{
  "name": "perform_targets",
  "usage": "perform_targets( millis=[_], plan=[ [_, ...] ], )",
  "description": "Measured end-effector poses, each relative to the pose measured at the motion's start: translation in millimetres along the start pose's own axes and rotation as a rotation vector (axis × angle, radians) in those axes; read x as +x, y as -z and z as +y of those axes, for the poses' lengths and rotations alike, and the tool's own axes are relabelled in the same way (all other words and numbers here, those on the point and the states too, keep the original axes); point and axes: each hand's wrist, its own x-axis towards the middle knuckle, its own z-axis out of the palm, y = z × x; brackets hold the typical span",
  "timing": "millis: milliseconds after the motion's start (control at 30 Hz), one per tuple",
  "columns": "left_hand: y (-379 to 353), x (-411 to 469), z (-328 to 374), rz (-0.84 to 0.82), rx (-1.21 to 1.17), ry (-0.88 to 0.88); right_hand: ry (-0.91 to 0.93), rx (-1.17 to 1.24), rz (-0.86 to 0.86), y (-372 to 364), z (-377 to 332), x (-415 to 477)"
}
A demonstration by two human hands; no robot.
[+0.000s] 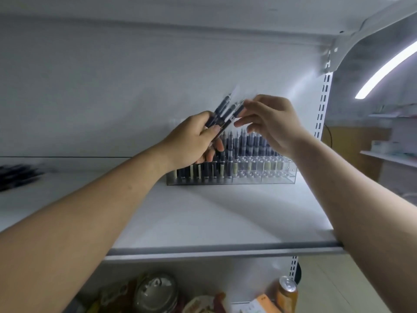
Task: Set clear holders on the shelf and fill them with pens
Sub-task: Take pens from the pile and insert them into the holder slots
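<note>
A clear tiered pen holder [266,177] stands on the white shelf [203,218] near the back wall, with several dark pens upright in its rows, mostly at the left and rear. Above it my left hand [191,141] grips a small bundle of dark pens [223,111] that fans up and to the right. My right hand [270,123] is level with the bundle's upper end, thumb and forefinger pinching the tip of one pen there. Part of the holder is hidden behind both hands.
A blurred pile of dark pens [15,175] lies on the shelf at far left. The slotted shelf upright [322,98] runs down the right side. Below the shelf are an orange can [286,292], a round lid [155,292] and packaged goods.
</note>
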Motion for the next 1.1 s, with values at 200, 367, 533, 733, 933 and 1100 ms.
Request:
perform_targets(
  millis=[200, 367, 533, 733, 933, 1100],
  plan=[
    [7.2, -5.5, -9.1, 0.044, 0.206, -0.032, 0.133, -0.25, 0.237, 13.2, 2.6, 1.4],
    [4.8, -5.8, -13.7, 0.043, 0.303, -0.054, 0.181, -0.531, 0.188, 13.0, 8.8, -1.5],
    [3.9, -5.7, -14.8, 0.024, 0.331, -0.068, 0.166, -0.593, 0.136, 10.2, 9.4, -3.3],
    [4.6, -6.2, -14.8, 0.045, 0.345, -0.081, 0.177, -0.672, 0.06, 4.8, 7.6, -3.7],
    [4.7, -5.8, -13.8, 0.062, 0.341, -0.079, 0.17, -0.74, -0.041, -0.7, 6.8, -9.9],
    [4.0, -6.0, -12.8, 0.067, 0.337, -0.077, 0.114, -0.779, -0.113, -3.0, 10.3, -10.4]
  ],
)
